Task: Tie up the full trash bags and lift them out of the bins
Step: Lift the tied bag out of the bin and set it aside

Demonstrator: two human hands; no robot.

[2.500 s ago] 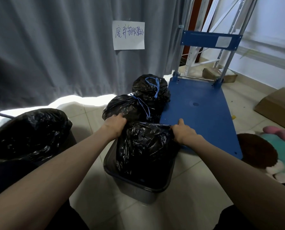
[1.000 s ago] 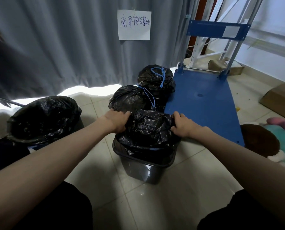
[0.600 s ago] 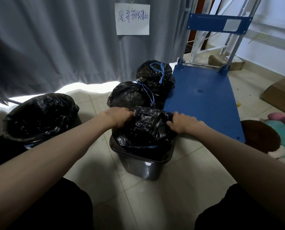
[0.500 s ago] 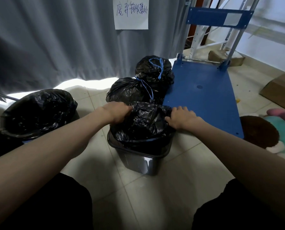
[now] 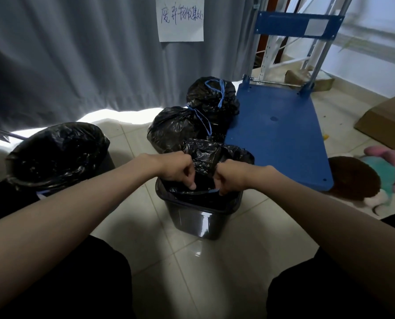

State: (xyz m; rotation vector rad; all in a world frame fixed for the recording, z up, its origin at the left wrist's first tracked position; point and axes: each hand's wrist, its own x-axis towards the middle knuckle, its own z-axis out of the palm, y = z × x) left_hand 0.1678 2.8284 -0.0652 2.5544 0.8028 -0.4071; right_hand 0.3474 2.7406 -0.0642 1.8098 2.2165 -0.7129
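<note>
A dark grey bin (image 5: 198, 221) stands on the tiled floor in front of me, lined with a black trash bag (image 5: 211, 153) whose top is bunched up above the rim. My left hand (image 5: 180, 172) and my right hand (image 5: 228, 178) sit close together over the near side of the bin, each with curled fingers pinching the bag's edge by its blue drawstring (image 5: 211, 192). Behind the bin lie two tied black bags (image 5: 173, 128) (image 5: 212, 97) with blue strings. A second lined bin (image 5: 56, 153) stands at the left.
A blue platform trolley (image 5: 277, 132) lies right of the bags, its handle upright at the back. A grey curtain with a paper sign (image 5: 180, 18) hangs behind. A plush toy (image 5: 376, 178) and a cardboard box (image 5: 387, 120) lie at the right.
My hands have moved from the bag's far left and right sides to its near edge and come close together. The bag's top has gathered up above the rim.
</note>
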